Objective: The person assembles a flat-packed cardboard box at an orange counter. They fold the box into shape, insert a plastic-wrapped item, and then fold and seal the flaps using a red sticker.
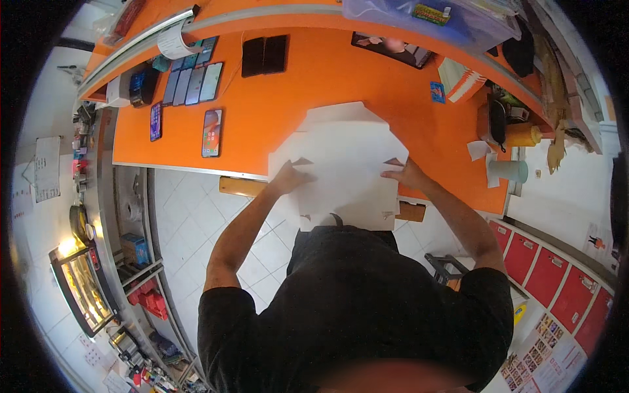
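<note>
A white cardboard box blank (344, 167), with cut corners and small slots, lies partly on the orange counter and reaches over its front edge to my body. At its left side my left hand (291, 178) grips the edge, thumb on top near a slot. My right hand (407, 173) pinches the opposite side the same way, its thumb lying by the right slot. The fingers under the cardboard are partly hidden on both sides. The blank looks mostly flat, its far flap resting on the counter.
Phones (211, 133) lie on the orange counter (262, 111) at the left, several more grouped behind. A dark folder (265, 56) and a tablet (391, 50) lie farther back. A pale green cup (508, 171) is at the right edge. An orange-edged shelf (288, 21) overhangs the back.
</note>
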{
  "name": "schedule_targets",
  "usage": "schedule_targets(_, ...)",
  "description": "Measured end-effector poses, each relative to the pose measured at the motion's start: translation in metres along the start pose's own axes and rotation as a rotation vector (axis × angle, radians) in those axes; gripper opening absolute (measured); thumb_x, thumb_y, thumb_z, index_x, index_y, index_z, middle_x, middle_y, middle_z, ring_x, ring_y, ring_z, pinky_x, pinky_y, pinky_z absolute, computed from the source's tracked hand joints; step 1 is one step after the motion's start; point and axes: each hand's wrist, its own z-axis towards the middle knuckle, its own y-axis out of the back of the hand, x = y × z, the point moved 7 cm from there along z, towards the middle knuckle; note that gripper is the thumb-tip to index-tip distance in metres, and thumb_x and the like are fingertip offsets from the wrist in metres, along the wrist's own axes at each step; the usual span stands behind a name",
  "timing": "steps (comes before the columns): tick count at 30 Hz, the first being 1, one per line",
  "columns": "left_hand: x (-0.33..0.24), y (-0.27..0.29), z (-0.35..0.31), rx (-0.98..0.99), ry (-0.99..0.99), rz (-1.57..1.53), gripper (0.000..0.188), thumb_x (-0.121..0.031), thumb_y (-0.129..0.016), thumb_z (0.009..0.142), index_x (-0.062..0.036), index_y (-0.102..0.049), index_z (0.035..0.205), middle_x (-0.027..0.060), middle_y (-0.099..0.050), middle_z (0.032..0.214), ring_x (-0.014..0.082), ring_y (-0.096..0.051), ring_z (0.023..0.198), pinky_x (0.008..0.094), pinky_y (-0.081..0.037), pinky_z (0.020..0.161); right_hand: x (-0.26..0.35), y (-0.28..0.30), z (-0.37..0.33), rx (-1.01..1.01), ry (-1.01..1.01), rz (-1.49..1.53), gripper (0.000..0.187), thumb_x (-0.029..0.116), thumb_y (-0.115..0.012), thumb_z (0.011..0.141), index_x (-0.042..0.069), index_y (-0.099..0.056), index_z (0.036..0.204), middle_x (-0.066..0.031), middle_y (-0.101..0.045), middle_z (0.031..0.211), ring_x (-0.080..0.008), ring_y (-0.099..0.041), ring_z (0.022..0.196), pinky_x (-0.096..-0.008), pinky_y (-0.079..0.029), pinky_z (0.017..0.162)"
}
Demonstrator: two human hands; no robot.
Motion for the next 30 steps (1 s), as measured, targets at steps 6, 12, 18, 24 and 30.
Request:
schedule_targets(6, -0.003, -0.013, -0.008, 0.025, -0.580, 0.136, 0.024, -0.008, -0.069, 0.083, -0.0032, -0.069, 0.107, 0.0101, -0.071, 0.101, 0.0249, -0.066, 0.101, 0.0360, -0.051, 0.088, 0.026, -0.024, -0.055, 0.025, 0.902, -0.823, 0.053, 0.036, -0.071, 0.079, 0.015, -0.061, 0.127, -0.0032, -0.064, 0.127, -0.0287, -0.053, 0.125, -0.0468, -0.041, 0.101)
schedule_targets(12, -0.043, -0.021, -0.024, 0.092, -0.635, 0.318, 0.039, -0.019, -0.083, 0.067, -0.0065, -0.072, 0.103, 0.0094, -0.070, 0.108, 0.0286, -0.060, 0.112, 0.0395, -0.046, 0.096, 0.005, -0.025, -0.051, 0.126, 0.898, -1.112, 0.056, 0.041, -0.067, 0.082, 0.024, -0.057, 0.134, 0.0037, -0.060, 0.134, -0.0254, -0.040, 0.136, -0.0474, -0.031, 0.109)
schedule_targets(18, -0.023, -0.025, -0.020, 0.066, -0.968, 0.749, 0.027, -0.020, -0.076, 0.071, -0.0095, -0.072, 0.095, 0.0020, -0.071, 0.108, 0.0227, -0.063, 0.108, 0.0391, -0.044, 0.095, -0.006, -0.033, -0.048, 0.213, 0.647, -1.100, 0.056, 0.045, -0.063, 0.085, 0.032, -0.052, 0.138, 0.0110, -0.052, 0.141, -0.0229, -0.034, 0.140, -0.0520, -0.023, 0.113)
schedule_targets(24, -0.030, -0.025, -0.020, 0.088, -0.956, 0.707, 0.027, -0.022, -0.074, 0.073, -0.0086, -0.071, 0.097, 0.0024, -0.072, 0.107, 0.0221, -0.064, 0.106, 0.0390, -0.045, 0.095, -0.004, -0.033, -0.046, 0.244, 0.689, -1.286, 0.061, 0.044, -0.065, 0.084, 0.034, -0.047, 0.142, 0.0109, -0.047, 0.147, -0.0221, -0.028, 0.143, -0.0461, -0.022, 0.114)
schedule_targets(30, -0.013, -0.008, 0.009, 0.039, -0.588, 0.337, 0.031, -0.014, -0.074, 0.079, -0.0036, -0.068, 0.108, 0.0099, -0.071, 0.101, 0.0224, -0.066, 0.093, 0.0352, -0.050, 0.086, 0.023, 0.026, -0.035, 0.102, 0.345, -1.145, 0.102, 0.043, -0.084, 0.067, 0.025, -0.030, 0.151, -0.0042, -0.026, 0.158, -0.0300, -0.025, 0.144, -0.0514, -0.023, 0.115)
